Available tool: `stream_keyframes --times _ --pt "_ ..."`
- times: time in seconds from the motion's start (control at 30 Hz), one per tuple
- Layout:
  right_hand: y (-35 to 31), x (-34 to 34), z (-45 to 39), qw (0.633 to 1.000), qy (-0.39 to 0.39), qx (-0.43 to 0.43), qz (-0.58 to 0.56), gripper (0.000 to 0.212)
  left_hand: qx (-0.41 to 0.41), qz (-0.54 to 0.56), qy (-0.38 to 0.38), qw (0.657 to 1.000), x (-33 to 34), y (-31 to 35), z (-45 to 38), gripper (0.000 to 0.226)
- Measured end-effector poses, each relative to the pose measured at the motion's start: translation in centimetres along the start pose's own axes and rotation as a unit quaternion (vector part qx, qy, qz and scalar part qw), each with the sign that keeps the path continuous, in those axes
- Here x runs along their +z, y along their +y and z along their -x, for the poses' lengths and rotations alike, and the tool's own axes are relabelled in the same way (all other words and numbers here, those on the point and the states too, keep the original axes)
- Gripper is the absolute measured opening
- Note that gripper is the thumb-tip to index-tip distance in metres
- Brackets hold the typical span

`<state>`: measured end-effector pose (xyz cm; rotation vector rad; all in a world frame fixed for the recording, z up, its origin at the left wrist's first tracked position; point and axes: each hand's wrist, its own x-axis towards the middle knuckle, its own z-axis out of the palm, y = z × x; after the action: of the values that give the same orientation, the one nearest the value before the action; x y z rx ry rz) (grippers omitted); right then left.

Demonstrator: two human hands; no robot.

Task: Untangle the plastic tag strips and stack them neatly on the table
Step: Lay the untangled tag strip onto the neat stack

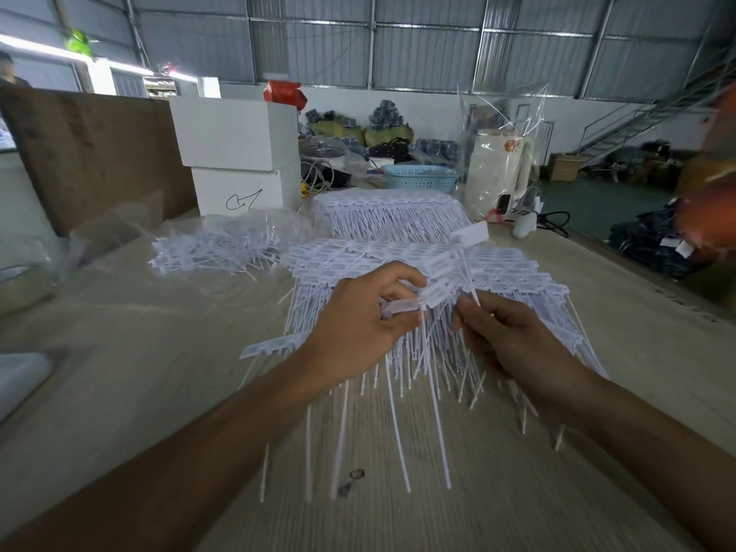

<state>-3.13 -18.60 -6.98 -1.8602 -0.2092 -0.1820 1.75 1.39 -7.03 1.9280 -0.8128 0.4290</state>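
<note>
**Tag strips held over a stack on a pale wood-grain surface**

The surface [119, 392] is light, wood-patterned, and runs back into a big shed with corrugated metal walls and a steel stair at far right. On it, behind the hands, lie a near stack [517, 280] of white strips, a far stack [390, 213] and a loose heap [223, 249] in clear plastic film. Further back stand two white boxes [239, 153], a blue basket [420, 178] and a white kettle [498, 173] in a clear bag. A brown board [91, 153] leans at left.

The left hand [358, 324] is curled, pinching the heads of a few tangled strips [442, 284] just above the near stack. The right hand [506, 336] pinches a thin tail of the same bunch between thumb and fingers.

The picture is blurred by motion, so the strips' print is unreadable. An orange shape at the right edge is cut off and too smeared to identify.
</note>
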Motion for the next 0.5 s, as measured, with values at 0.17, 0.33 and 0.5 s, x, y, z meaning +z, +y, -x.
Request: stream_keyframes --times 0.17,0.33,0.5 --pt "-0.6 1.0 0.4 0.984 -0.05 0.113 -0.129 0.035 0.042 -0.073 0.02 0.996 0.8 0.9 0.3 0.025" --pt "-0.7 1.3 0.6 0.971 -0.123 0.137 -0.151 0.041 0.062 -0.113 0.035 0.991 1.2 1.1 0.4 0.021" --pt "-0.5 1.1 0.8 0.962 -0.138 0.141 -0.187 0.037 0.078 -0.117 0.068 0.988 1.0 1.1 0.5 0.022"
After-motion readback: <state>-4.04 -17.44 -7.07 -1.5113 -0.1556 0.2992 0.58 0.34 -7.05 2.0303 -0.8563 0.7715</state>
